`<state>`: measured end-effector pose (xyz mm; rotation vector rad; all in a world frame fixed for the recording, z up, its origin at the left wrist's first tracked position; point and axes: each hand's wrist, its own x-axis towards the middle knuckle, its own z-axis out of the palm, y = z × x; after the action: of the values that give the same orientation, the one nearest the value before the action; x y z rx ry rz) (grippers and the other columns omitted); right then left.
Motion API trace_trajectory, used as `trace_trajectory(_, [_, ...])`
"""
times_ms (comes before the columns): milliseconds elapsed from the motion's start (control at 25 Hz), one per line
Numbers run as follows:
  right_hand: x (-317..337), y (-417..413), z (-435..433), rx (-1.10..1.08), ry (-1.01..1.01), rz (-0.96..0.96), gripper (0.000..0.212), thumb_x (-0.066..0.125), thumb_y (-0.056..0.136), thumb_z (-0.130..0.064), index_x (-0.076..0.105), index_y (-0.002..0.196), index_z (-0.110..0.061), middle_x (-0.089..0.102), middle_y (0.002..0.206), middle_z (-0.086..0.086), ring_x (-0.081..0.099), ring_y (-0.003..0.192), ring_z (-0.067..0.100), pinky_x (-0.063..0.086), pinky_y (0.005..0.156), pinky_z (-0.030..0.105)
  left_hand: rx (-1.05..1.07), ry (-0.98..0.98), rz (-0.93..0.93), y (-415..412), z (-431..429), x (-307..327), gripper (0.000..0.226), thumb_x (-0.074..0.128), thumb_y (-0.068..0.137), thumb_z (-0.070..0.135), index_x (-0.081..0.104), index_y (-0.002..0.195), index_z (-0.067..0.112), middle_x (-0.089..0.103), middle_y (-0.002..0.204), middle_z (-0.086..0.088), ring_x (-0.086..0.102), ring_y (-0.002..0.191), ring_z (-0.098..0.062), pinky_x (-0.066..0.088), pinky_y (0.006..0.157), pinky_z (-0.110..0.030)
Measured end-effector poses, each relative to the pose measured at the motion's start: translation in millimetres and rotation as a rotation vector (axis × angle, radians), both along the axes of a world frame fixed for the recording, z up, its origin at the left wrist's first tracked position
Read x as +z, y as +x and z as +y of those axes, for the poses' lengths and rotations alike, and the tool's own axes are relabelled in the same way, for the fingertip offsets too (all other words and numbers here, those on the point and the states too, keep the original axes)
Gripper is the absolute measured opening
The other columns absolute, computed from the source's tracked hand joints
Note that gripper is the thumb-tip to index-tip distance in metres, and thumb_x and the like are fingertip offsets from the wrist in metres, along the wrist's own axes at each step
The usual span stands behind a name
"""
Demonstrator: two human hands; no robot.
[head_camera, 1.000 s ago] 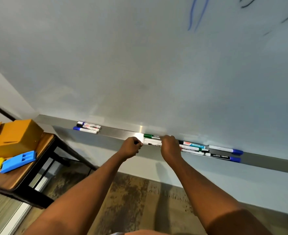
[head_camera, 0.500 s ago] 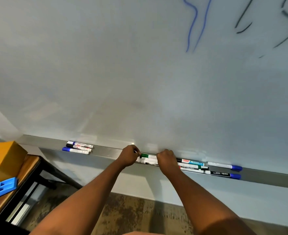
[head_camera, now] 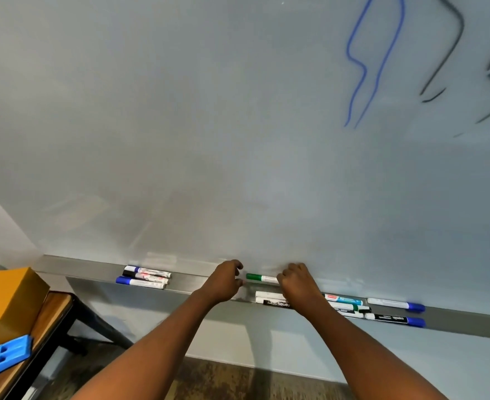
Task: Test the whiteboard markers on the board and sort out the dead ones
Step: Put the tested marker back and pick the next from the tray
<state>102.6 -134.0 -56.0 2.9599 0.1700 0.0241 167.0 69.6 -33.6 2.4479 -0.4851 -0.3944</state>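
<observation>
My right hand (head_camera: 297, 287) grips the white barrel of a green-capped marker (head_camera: 259, 277), held level just above the metal tray (head_camera: 197, 280) of the whiteboard (head_camera: 209, 125). My left hand (head_camera: 225, 281) hovers at the green cap end with curled fingers parted, not touching it. Several markers (head_camera: 269, 298) lie in the tray under my hands, and more (head_camera: 393, 311) lie to the right, two with blue caps. A separate group of three markers (head_camera: 145, 278) rests on the tray to the left. Blue scribbles (head_camera: 364, 67) and black scribbles (head_camera: 451, 53) mark the board's upper right.
A wooden table with a black frame (head_camera: 53, 316) stands at the lower left, carrying an orange cardboard box (head_camera: 7, 304) and a blue plastic piece (head_camera: 4, 356). Brown patterned floor (head_camera: 223, 379) lies below the wall.
My right hand lifted the green-capped marker out of the tray. My left hand opened slightly beside its cap. The view tilted up, showing more of the board and its scribbles.
</observation>
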Motion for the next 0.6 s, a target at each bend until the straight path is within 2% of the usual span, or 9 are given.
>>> trace_trajectory(80, [23,-1,5,0.027,0.017,-0.063,0.032,0.086,0.035,-0.015,0.063,0.057,-0.021,0.060,0.055,-0.002,0.058,0.058,0.020,0.046,0.057,0.028,-0.087,0.000,-0.061,-2,-4,13,0.051,0.065,0.087,0.020,0.044,0.134,0.014,0.051,0.130,-0.005,0.053,0.113,-0.022,0.039,0.094,-0.025])
trace_trajectory(160, [45,-3,9,0.065,0.070,-0.150,0.028,0.087,0.042,-0.015,0.066,0.060,-0.020,0.060,0.056,-0.002,0.057,0.054,0.020,0.044,0.051,0.026,-0.188,0.026,-0.167,-2,-9,25,0.051,0.063,0.088,0.020,0.045,0.135,0.013,0.050,0.130,-0.005,0.049,0.118,-0.023,0.037,0.098,-0.027])
trace_trajectory(320, [74,-22,6,0.058,0.238,-0.293,0.022,0.084,0.054,-0.013,0.067,0.068,-0.018,0.060,0.061,-0.001,0.057,0.053,0.018,0.041,0.044,0.023,-0.352,0.137,-0.426,4,-23,53,0.021,0.051,0.095,0.020,0.060,0.110,0.009,0.055,0.105,-0.009,0.052,0.099,-0.024,0.038,0.083,-0.025])
trace_trajectory(400, [84,-30,5,0.015,0.330,-0.299,0.020,0.074,0.073,-0.015,0.069,0.093,-0.015,0.064,0.082,0.002,0.063,0.070,0.020,0.049,0.058,0.026,-0.408,0.105,-0.478,3,-31,68,0.016,0.046,0.097,0.019,0.058,0.103,0.011,0.052,0.097,-0.005,0.049,0.088,-0.018,0.036,0.077,-0.023])
trace_trajectory(480, [98,-37,3,-0.073,0.385,-0.273,0.032,0.055,0.093,-0.024,0.057,0.125,-0.016,0.058,0.111,0.004,0.061,0.093,0.024,0.050,0.080,0.032,-0.490,0.048,-0.464,-3,-43,86,0.013,0.044,0.098,0.021,0.055,0.101,0.015,0.050,0.092,0.001,0.049,0.083,-0.016,0.037,0.074,-0.022])
trace_trajectory(520, [106,-39,0,-0.063,0.383,-0.316,0.034,0.049,0.098,-0.028,0.053,0.129,-0.018,0.057,0.116,0.003,0.060,0.096,0.024,0.049,0.083,0.033,-0.524,0.028,-0.451,-7,-49,97,0.013,0.043,0.098,0.023,0.055,0.100,0.017,0.051,0.092,0.003,0.050,0.083,-0.015,0.038,0.074,-0.022])
trace_trajectory(600, [125,-45,-5,-0.014,0.353,-0.436,0.030,0.041,0.100,-0.035,0.059,0.121,-0.022,0.064,0.105,-0.001,0.062,0.088,0.019,0.052,0.077,0.031,-0.580,-0.005,-0.423,-12,-60,123,0.016,0.041,0.099,0.028,0.054,0.094,0.020,0.054,0.090,0.004,0.051,0.082,-0.013,0.040,0.074,-0.024])
